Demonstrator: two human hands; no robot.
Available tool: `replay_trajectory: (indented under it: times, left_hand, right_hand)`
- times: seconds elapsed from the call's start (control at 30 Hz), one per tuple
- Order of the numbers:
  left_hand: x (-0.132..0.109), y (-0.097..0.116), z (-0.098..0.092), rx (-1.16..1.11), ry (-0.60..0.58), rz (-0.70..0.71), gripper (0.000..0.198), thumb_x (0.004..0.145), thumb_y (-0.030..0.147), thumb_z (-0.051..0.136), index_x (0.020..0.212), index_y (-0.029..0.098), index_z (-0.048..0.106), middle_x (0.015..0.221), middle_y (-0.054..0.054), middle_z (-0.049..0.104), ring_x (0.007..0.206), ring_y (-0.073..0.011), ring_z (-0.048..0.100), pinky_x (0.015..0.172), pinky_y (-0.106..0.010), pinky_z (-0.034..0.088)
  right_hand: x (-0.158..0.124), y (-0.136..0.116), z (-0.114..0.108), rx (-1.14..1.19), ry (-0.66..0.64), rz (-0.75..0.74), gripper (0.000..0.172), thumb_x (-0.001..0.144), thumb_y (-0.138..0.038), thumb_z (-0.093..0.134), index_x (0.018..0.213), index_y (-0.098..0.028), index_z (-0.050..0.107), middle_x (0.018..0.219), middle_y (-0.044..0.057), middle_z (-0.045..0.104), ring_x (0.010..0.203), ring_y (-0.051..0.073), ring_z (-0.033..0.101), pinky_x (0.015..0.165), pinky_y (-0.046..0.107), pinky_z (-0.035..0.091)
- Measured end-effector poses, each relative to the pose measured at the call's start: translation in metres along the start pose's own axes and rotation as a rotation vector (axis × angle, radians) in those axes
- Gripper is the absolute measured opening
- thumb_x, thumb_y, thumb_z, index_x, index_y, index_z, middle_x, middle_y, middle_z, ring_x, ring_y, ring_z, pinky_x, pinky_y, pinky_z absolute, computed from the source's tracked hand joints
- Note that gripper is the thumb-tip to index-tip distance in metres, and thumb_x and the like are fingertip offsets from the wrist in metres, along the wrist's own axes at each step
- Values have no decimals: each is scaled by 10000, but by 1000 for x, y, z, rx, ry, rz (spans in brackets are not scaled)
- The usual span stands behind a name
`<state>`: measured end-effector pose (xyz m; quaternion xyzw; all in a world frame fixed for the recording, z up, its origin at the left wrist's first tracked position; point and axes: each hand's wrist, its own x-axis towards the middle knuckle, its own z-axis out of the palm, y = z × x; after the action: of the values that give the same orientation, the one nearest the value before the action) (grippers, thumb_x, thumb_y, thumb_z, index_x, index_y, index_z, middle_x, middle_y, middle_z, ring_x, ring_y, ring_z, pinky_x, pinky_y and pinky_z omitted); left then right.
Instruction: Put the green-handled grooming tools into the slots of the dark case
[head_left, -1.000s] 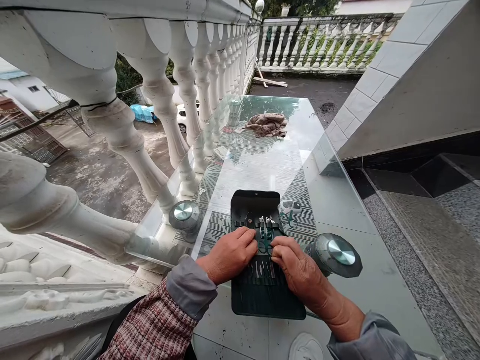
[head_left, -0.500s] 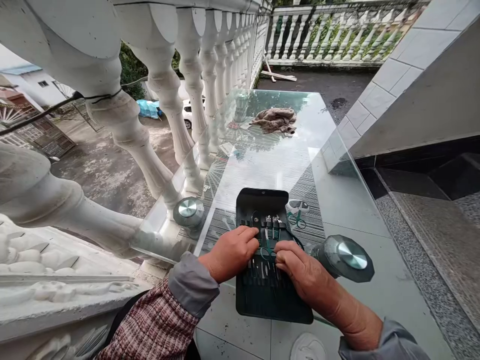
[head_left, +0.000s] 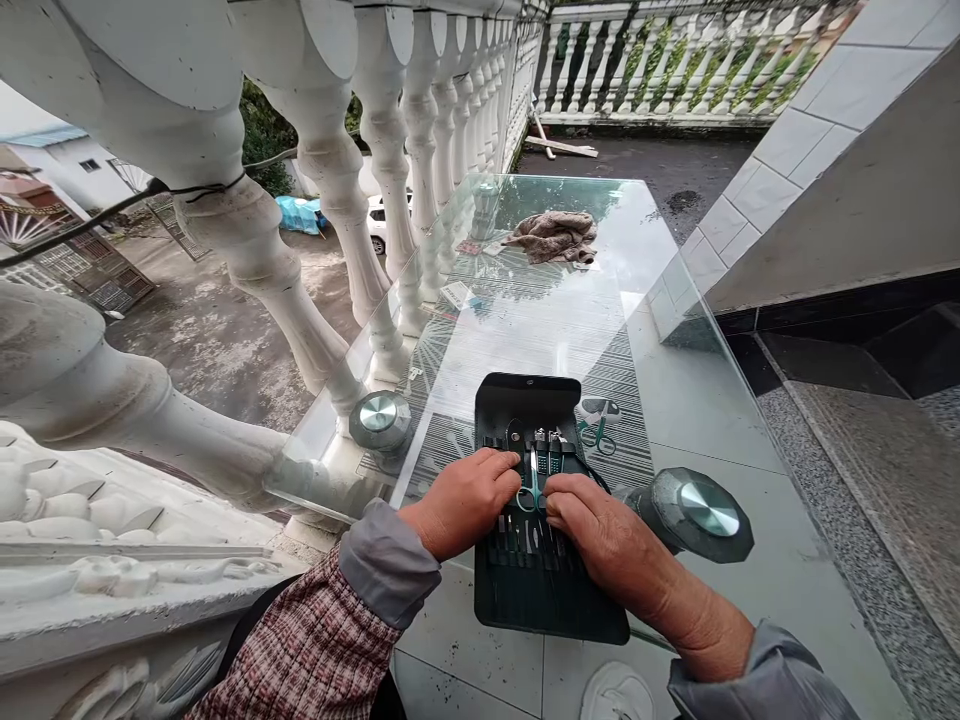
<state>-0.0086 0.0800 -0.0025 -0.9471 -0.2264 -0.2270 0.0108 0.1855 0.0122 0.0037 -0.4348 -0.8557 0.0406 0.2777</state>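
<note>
A black manicure case (head_left: pixel 551 605) lies unfolded on the glass table, its top flap turned away from me. My left hand (head_left: pixel 469 500) is closed over the left side of the case, fingertips on its inside. Small scissors with green handles (head_left: pixel 528 497) sit in the middle of the case. My right hand (head_left: pixel 607 535) pinches at their right handle loop, which its fingers partly hide. Nail clippers (head_left: pixel 541 452) are strapped in above, and several slim metal tools (head_left: pixel 529 538) are tucked in a row below. Green-handled scissors (head_left: pixel 598 432) with a dark, rounded blade end lie right of the case.
The glass tabletop (head_left: pixel 675 400) rests on faceted supports with metal discs (head_left: pixel 709 505). A crumpled brown cloth (head_left: pixel 553 238) lies towards its far end. White balusters (head_left: pixel 262 260) line the left side, and a tiled sloping wall (head_left: pixel 802 150) rises at the right.
The small scissors have turned a little straighter in the case, with the right fingers at their handle. The left hand has barely moved, and the view has shifted slightly.
</note>
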Motion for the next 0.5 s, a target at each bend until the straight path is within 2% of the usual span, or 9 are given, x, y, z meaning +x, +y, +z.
replay_trajectory:
  times: [0.2,0.5]
  left_hand:
    - [1,1,-1,-8,6,-1,134,896,132,434,829,123,550,1052,-94,605,931,-177,580,818,-286,514]
    - [1,0,2,11,7,-43,120,887,153,449,809,136,538,1066,-90,593,913,-185,584,789,-296,524]
  right_hand:
    - [1,-5,-2,15,-4,-51,135,894,-135,388,852,-177,510,895,74,580,815,152,545,693,288,512]
    - [-2,-2,2,-174,45,-97,154,904,-172,397,876,-158,548,926,97,613,839,176,557,699,324,506]
